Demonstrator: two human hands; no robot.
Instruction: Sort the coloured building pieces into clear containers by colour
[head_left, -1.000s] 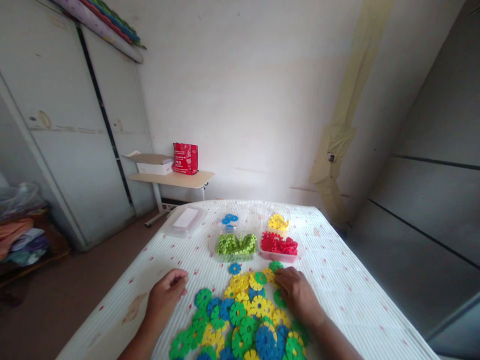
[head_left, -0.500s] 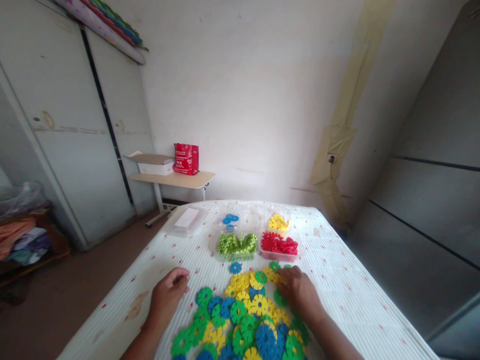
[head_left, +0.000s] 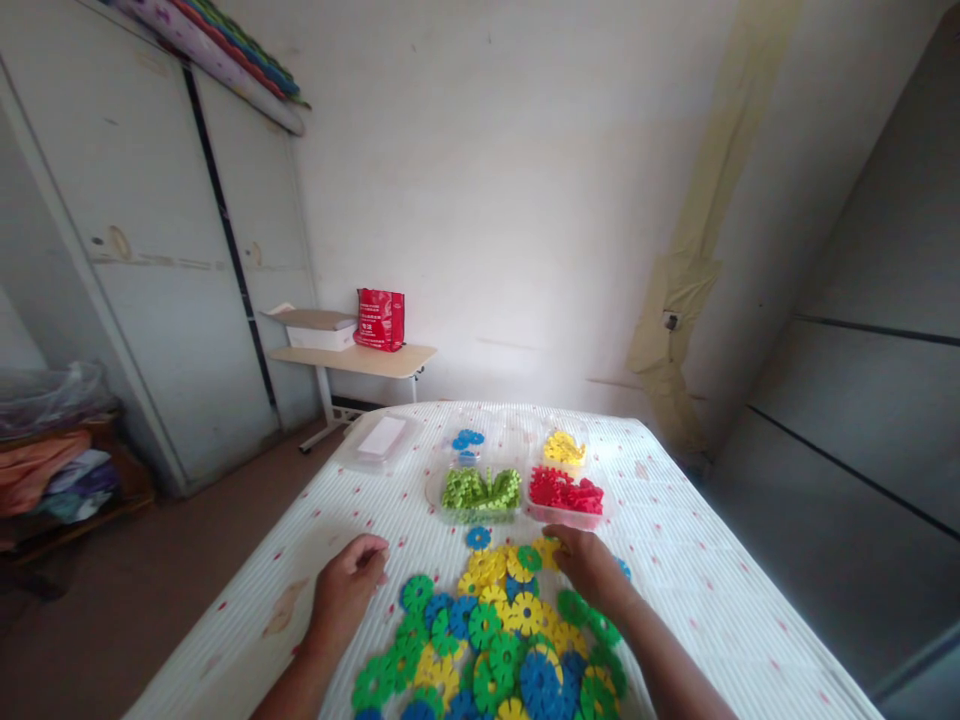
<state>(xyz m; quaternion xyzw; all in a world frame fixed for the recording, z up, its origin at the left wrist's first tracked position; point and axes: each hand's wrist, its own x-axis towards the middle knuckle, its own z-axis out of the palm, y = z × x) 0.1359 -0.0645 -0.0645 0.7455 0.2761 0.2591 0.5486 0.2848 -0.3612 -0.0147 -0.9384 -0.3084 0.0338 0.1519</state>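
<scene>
Notched plastic snowflake discs in green, yellow and blue lie in a heap on the table before me. My left hand rests on the cloth left of the heap, its fingers curled together; whatever they may hold is hidden. My right hand is at the far right edge of the heap, fingers bent down and closed beside a yellow disc. The spot under its fingertips is covered. A single blue disc lies beyond the heap, between the two hands.
Behind the heap stand clear tubs of green pieces, red pieces, blue discs and yellow pieces. A clear lid lies at the far left. A side table carries a red bag.
My right hand has shifted slightly farther out and left, and a green disc seen beside its fingertips is now covered. My left hand stays curled in place. The view has turned slightly.
</scene>
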